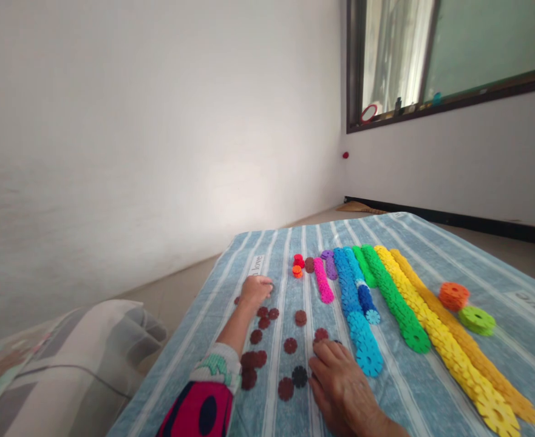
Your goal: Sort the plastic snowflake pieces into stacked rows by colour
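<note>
Left fingers curled close, dark piece (272,287) at tips of left hand (255,292); cannot tell if pinched. Right hand (342,383): fingers bent, pressed together, grip hidden. Brown discs (289,345), notched, lay flat on table (194,340) between hands. Black disc (299,377) sat just left of right fingers, coloured rows (389,294) beyond.

Light, seen from here: soft, moderate, diffuse. Window (490,48): pale brightness at the curtain (397,42). Wall (203,133): broad glow toward the corner, greyer leftward. Shadows: faint, soft-edged. Brown discs (290,346): dark, fine detail lost. Cloth (67,382), lower left: soft. Edges: wide-angle stretch, slanted lines.
</note>
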A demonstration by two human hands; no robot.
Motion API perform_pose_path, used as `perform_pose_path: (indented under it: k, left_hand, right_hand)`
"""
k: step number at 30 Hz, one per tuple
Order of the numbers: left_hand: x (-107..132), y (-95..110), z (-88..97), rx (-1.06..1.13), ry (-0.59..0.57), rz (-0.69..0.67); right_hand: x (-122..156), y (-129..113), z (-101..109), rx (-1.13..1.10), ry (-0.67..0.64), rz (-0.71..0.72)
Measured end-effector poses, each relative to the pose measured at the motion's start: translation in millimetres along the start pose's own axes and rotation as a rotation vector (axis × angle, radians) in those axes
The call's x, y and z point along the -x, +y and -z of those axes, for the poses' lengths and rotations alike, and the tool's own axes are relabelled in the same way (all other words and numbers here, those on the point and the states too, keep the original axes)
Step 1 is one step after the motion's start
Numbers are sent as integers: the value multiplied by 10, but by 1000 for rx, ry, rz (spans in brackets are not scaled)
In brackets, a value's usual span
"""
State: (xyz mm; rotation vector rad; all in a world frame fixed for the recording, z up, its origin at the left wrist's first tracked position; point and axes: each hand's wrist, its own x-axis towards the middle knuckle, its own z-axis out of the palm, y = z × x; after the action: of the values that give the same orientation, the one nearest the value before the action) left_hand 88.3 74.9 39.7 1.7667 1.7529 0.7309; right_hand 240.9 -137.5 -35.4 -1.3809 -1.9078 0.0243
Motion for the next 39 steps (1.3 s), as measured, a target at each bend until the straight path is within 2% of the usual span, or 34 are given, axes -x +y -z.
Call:
perform_pose_path:
  k: [4,8,20,32,36,39]
  left_hand:
    - [-208,-162,244,-63,78,89]
    - [-284,-240,330,-120,58,146]
    - [-367,-144,301,-239,-55,200]
    - [-352,-81,284,-199,-14,119]
    - [-369,26,199,-97,-14,91]
    - [-382,133,49,-41,-45,61]
  right_hand:
    - [11,20,-22,-40,35,0]
    - [24,29,-18,-56,30,2]
    - [3,16,25,-63,-5,-2]
    - [-7,10,35,-106,45,13]
    - [-10,21,12,-105,41,12]
    - [-14,23,10,-96,42,19]
